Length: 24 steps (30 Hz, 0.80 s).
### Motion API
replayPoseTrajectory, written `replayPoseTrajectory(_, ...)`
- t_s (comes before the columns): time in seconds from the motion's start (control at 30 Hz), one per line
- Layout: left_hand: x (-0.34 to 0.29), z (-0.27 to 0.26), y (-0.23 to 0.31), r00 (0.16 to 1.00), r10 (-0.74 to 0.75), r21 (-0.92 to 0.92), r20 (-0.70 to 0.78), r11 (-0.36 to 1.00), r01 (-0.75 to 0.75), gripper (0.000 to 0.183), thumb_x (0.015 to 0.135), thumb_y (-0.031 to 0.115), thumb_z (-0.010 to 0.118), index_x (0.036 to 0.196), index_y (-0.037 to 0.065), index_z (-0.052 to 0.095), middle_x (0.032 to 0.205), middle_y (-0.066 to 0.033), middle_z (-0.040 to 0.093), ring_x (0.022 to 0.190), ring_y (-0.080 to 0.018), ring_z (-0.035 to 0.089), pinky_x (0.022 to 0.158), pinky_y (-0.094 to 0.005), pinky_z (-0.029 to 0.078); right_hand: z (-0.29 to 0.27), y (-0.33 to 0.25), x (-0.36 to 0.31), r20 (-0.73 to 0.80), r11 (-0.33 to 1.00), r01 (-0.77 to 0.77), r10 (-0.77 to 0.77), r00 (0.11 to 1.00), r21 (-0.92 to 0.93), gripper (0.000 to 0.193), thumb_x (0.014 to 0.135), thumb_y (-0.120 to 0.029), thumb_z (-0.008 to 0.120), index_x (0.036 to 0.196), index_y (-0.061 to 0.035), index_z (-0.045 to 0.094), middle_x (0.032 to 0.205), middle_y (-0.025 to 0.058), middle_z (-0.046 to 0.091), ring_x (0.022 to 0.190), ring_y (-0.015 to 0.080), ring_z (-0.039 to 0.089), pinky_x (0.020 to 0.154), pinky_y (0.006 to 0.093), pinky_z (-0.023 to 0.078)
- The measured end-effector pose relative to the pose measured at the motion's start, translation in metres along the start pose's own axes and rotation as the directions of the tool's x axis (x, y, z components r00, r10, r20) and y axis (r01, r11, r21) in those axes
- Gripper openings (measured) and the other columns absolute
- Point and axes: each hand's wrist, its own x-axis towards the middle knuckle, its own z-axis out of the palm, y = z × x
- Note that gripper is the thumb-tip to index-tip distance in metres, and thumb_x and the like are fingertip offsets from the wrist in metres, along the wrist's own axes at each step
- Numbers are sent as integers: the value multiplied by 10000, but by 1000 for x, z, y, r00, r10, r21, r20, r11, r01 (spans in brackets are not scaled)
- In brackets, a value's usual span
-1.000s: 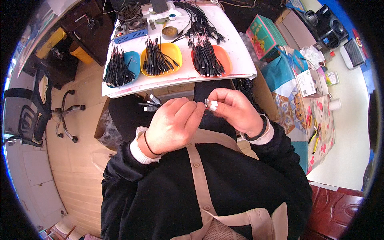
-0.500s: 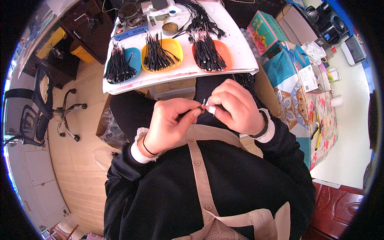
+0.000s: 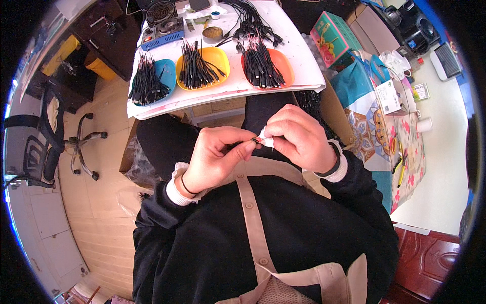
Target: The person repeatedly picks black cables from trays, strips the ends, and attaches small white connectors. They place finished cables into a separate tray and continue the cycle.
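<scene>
Compared with half a second ago, the hands have closed up: the left hand (image 3: 218, 154) and right hand (image 3: 298, 138) now meet fingertip to fingertip, below the near edge of the white table (image 3: 309, 71) and above the lap. The left hand's thumb and forefinger are pinched tight on the end of a thin black cable (image 3: 242, 144), whose red tip shows between the hands. The right hand's fingers are curled shut around a small white piece (image 3: 267, 139) touching that tip; what the piece is cannot be told. The table sits slightly lower in the view than before.

On the table stand three shallow trays in a row, each holding a bundle of short black cables: a blue tray (image 3: 164, 73) at the table's left, a yellow tray (image 3: 216, 55) in the middle, an orange tray (image 3: 284, 66) at the right. Behind the yellow tray sits one small round tin (image 3: 212, 33), and behind the blue tray one small fan (image 3: 161, 11).
</scene>
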Motion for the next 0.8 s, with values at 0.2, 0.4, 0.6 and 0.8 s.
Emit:
replayPoseTrajectory(0.2, -3, 2, -3, 930, 367, 419, -23, 848, -324, 83, 859, 14, 634, 900, -47, 671, 738, -102, 646, 630, -113, 599, 567, -244, 465, 3, -10, -4, 166, 820, -436, 404, 900, 370, 139, 793, -25, 686, 881, -35, 579, 846, 51, 582, 700, 143, 527, 623, 280, 427)
replayPoseTrajectory(0.4, -9, -12, -7, 994, -27, -332, 104, 941, 60, 95, 895, 8, 605, 940, -42, 671, 846, -58, 659, 705, -88, 568, 661, -223, 464, 5, -11, -4, 22, 956, -171, 171, 985, 237, 273, 741, -75, 759, 974, -29, 624, 903, 67, 620, 726, 170, 580, 622, 276, 455)
replayPoseTrajectory(0.6, -5, -6, -10, 980, -108, -538, 165, 823, 181, 91, 900, 9, 597, 958, -30, 655, 822, -53, 641, 724, -90, 571, 663, -215, 458, 8, -9, -4, -44, 995, 57, -54, 998, 82, 209, 714, 56, 678, 899, -13, 609, 843, 103, 614, 733, 262, 600, 643, 336, 487)
replayPoseTrajectory(0.8, -7, -2, -15, 991, -57, -638, 120, 761, 120, 112, 864, 46, 655, 928, -45, 645, 759, -65, 627, 645, -92, 551, 602, -218, 440, -3, 10, -9, -20, 997, -36, 38, 999, 69, 67, 819, -4, 627, 880, 0, 598, 828, 107, 601, 711, 239, 589, 630, 324, 472)
